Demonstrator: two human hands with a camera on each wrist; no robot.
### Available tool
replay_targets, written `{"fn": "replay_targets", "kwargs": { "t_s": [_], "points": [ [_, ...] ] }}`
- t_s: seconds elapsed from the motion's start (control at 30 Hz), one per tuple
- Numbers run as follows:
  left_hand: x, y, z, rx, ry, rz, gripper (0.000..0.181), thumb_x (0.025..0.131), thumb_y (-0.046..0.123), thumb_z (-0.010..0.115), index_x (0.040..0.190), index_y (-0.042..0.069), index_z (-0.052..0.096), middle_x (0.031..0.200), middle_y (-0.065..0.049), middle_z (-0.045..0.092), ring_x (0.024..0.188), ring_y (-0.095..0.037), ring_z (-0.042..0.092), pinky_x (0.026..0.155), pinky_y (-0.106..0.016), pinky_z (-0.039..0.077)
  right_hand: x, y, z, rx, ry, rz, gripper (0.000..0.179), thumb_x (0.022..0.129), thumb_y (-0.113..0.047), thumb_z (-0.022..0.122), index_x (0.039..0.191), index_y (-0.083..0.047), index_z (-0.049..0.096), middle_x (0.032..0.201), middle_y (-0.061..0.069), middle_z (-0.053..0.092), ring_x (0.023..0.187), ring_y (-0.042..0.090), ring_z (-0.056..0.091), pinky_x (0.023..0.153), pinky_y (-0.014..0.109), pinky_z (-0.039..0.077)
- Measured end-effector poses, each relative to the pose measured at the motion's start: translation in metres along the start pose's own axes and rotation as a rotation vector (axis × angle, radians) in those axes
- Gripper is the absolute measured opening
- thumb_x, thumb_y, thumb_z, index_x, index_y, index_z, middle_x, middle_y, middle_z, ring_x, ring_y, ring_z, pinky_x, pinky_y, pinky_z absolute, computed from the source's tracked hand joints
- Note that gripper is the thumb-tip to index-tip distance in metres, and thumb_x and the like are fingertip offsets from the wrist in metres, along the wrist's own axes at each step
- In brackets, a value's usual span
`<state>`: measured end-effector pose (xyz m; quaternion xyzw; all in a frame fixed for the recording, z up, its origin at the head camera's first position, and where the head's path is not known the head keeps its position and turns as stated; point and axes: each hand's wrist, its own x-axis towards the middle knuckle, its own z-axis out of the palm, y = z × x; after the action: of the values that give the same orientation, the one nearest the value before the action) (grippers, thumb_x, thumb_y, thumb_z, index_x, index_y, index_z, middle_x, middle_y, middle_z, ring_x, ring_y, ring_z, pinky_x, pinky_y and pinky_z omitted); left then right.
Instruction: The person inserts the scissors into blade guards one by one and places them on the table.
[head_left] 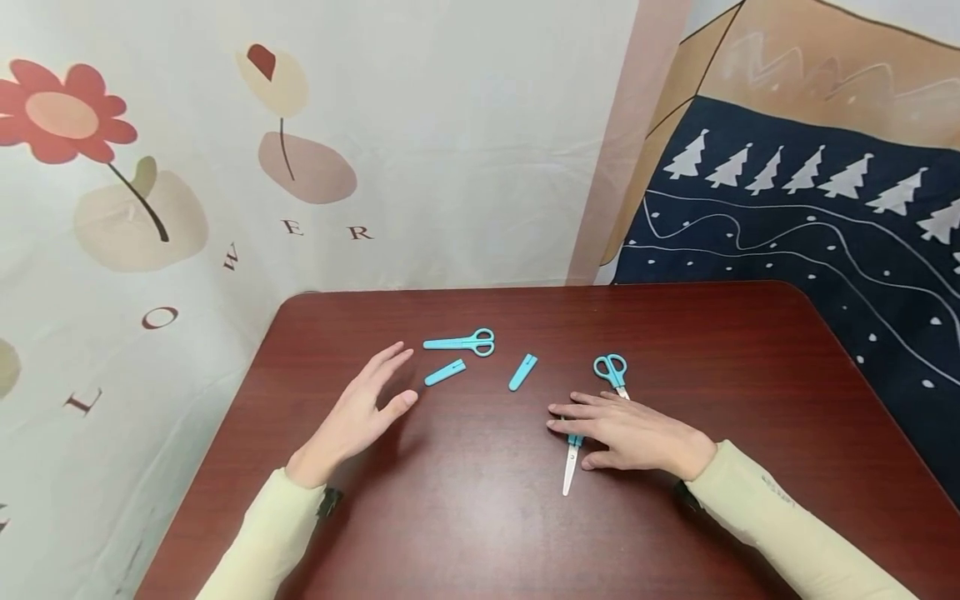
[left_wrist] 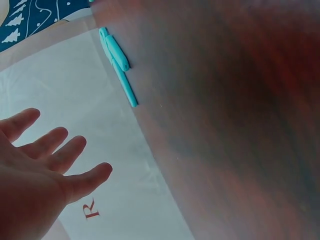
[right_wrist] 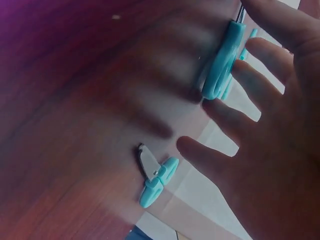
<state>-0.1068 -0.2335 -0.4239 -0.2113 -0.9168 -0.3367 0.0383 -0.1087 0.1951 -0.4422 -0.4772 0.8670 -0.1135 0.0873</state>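
My right hand spreads its fingers over a pair of scissors with bare blades, covering most of its blue handles. In the right wrist view those handles show right by the fingertips. Just beyond this hand lies a second pair of bare-bladed scissors, partly covered by the fingers in the head view. My left hand holds nothing, fingers apart, left of a loose blue blade cover. Behind that cover lies a third pair of scissors, its blades inside a blue cover. Another loose cover sits mid-table.
All of these lie on a dark red-brown table with rounded far corners. A pale cloth with flowers and letters hangs behind it. At the right hangs a dark blue cloth with white trees.
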Motion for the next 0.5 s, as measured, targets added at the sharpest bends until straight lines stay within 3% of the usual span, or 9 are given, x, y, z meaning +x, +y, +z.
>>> {"fn": "replay_targets", "kwargs": {
  "t_s": [0.27,0.5],
  "points": [
    [-0.013,0.009,-0.001,0.016,0.024,0.022,0.068,0.100,0.033,0.069,0.158,0.012,0.043,0.165,-0.005,0.034,0.147,-0.033,0.039,0.112,-0.061,0.036,0.002,0.000,-0.002,-0.019,0.047,-0.046,0.050,0.088,-0.025,0.085,0.135,-0.015,0.071,0.142,0.005,0.061,0.131,0.032,0.054,0.102,0.041,0.052],
    [-0.019,0.011,0.001,0.004,0.034,0.033,0.068,0.098,0.030,0.071,0.158,0.014,0.043,0.164,-0.005,0.035,0.146,-0.032,0.042,0.111,-0.058,0.039,0.000,-0.001,-0.002,0.011,0.095,-0.055,0.040,0.085,-0.016,0.087,0.124,-0.016,0.077,0.129,0.005,0.066,0.118,0.025,0.059,0.092,0.034,0.055]
  ]
}}
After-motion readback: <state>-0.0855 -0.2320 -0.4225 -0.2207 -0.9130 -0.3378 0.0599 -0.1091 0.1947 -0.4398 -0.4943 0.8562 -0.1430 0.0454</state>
